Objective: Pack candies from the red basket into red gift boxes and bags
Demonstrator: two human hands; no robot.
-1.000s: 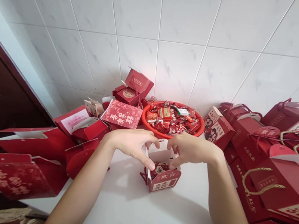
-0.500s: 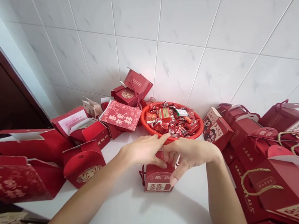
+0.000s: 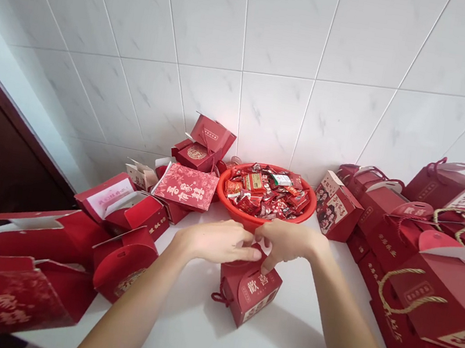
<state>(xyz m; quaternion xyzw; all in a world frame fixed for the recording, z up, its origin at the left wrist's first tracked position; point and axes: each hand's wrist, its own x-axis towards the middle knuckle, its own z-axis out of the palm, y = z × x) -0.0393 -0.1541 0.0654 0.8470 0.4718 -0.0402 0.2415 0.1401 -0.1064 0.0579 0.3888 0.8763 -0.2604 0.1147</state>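
Note:
A small red gift box (image 3: 250,291) with Chinese characters on its front flap stands on the white table, one corner turned toward me. Both of my hands are at its top, where the rounded flaps come together. My left hand (image 3: 219,241) holds the top from the left, its thumb lying across the flaps. From the right, my right hand (image 3: 290,243) pinches the front flap, thumb in front and curled fingers behind. A dark red cord loop (image 3: 222,297) hangs from the box's left side. The far side of the box is hidden by my hands.
Behind the box, a red plastic basin (image 3: 311,209) full of wrapped candies stands near the tiled wall. Opened red boxes (image 3: 30,295) crowd the left side. Closed red boxes with cord handles (image 3: 434,294) are stacked at right. A photo-printed box (image 3: 337,205) stands beside the basin.
The box has turned, so its front now faces lower right, and it sits slightly nearer to me. My right thumb has moved from beside the front onto the flap.

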